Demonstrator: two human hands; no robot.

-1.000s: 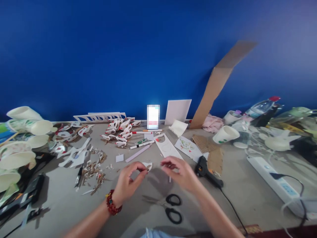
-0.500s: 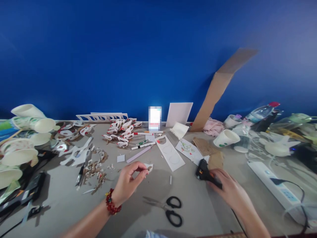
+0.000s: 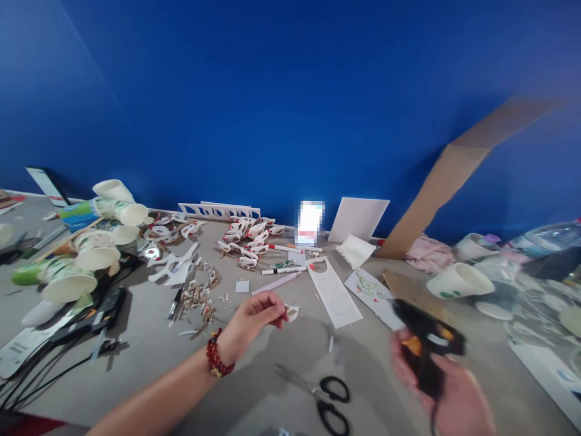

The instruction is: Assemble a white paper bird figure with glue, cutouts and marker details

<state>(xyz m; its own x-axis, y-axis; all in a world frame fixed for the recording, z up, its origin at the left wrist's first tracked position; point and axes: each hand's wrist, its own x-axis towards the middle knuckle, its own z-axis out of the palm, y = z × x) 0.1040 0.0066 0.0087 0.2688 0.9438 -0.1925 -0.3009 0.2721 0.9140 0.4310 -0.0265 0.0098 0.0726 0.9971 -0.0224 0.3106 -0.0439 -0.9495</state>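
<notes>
My left hand [image 3: 261,318], with a red bead bracelet at the wrist, pinches a small white paper cutout [image 3: 293,313] between thumb and fingertips above the table. The cutout is partly hidden by the fingers. At the right, my right hand [image 3: 449,387] is wrapped around a black hot glue gun [image 3: 429,345] with an orange trigger, raised off the table and a little blurred. Black-handled scissors [image 3: 315,390] lie between the hands, close to the front. A short white strip [image 3: 331,344] rests just behind them.
Several small white bird shapes [image 3: 249,236] with red tips lie grouped toward the back. Paper cups [image 3: 95,249] are piled at left, near scraps [image 3: 200,303]. Markers [image 3: 284,271], a cut white card [image 3: 336,297] and a drawing [image 3: 370,287] lie mid-table. A cardboard strip [image 3: 422,188] leans on the wall.
My right hand has lifted the glue gun off the table and turned it. The left hand still pinches the cutout. The whole view has swung left.
</notes>
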